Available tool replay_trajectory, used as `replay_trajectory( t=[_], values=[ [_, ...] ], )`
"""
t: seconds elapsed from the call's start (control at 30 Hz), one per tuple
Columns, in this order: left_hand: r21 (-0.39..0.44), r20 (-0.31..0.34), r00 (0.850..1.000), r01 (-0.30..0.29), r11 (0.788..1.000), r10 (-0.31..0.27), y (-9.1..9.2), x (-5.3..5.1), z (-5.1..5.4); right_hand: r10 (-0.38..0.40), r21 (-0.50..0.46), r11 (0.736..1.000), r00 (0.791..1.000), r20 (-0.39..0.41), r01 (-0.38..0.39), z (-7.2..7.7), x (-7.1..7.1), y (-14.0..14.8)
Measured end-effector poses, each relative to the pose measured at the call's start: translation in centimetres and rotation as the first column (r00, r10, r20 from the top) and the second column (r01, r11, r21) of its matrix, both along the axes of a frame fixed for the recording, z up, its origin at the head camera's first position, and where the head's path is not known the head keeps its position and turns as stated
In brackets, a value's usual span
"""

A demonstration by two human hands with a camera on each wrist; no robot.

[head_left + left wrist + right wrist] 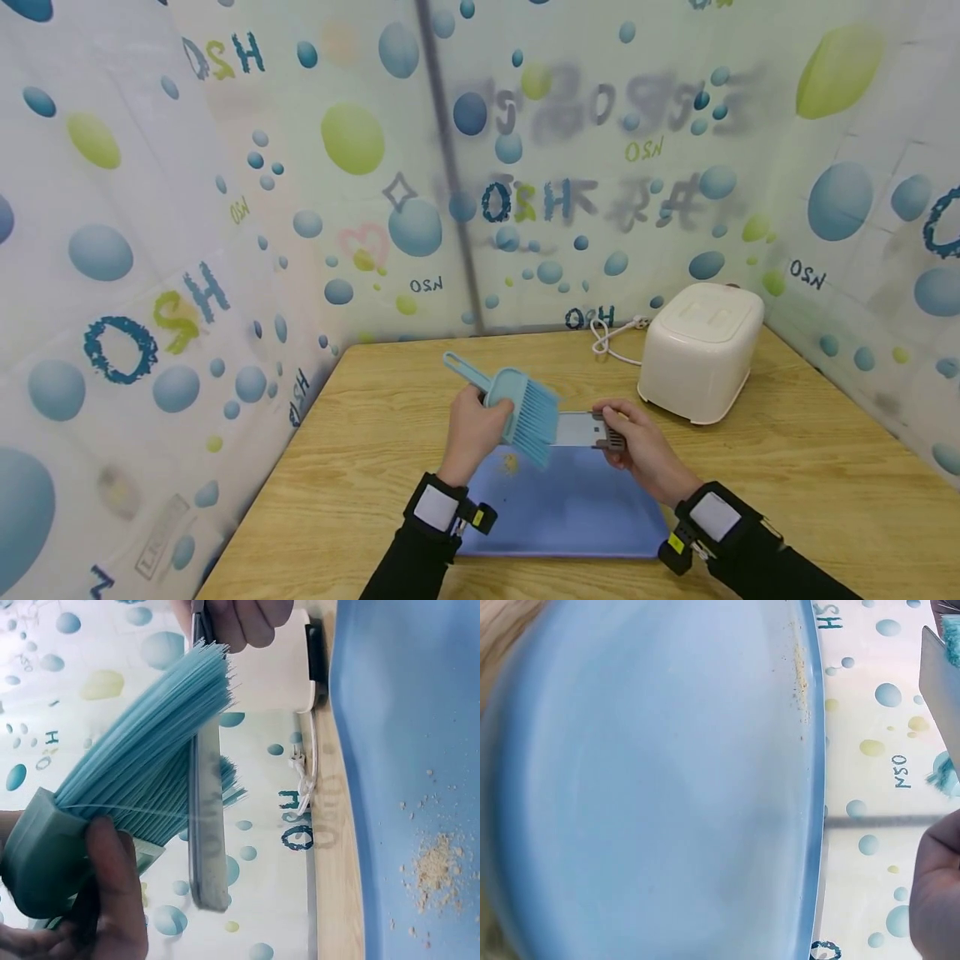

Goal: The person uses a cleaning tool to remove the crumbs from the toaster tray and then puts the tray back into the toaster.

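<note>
Light-blue bristles of a hand brush [525, 408], gripped by the left hand [474, 427], touch a crumb tray [576, 429] grasped by the right hand [637, 446] above a blue tray [577, 517] bearing crumbs [439, 870]; far right, a white toaster [701, 354]; behind, a curtain [300, 125] printed "H2O", mirrored.

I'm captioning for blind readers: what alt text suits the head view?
A left hand holds a blue brush overlapping a thin plate gripped by the right hand, above a blue tray with crumbs. A white toaster stands behind.
</note>
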State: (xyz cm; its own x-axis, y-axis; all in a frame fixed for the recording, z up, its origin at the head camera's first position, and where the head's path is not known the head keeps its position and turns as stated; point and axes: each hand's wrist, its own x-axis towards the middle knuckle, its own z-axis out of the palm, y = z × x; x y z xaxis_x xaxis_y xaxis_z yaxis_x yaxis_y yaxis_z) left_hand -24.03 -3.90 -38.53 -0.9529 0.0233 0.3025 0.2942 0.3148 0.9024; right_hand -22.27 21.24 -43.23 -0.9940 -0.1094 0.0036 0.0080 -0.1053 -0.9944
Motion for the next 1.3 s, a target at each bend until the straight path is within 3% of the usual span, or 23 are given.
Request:
replay_trajectory(
  t=[0.67,1.3],
  values=[
    [-0.017,-0.02,1.0,-0.014,1.0,0.013,-1.9,-0.7,0.1,0.008,-0.002,1.0,1.0,-0.02,-0.008,0.1,0.2,0.5],
    [-0.051,-0.062,0.995,0.073,0.996,-0.076,-3.1,-1.2,0.8,0.023,0.011,1.0,1.0,-0.017,-0.022,-0.1,0.3,0.7]
  ],
)
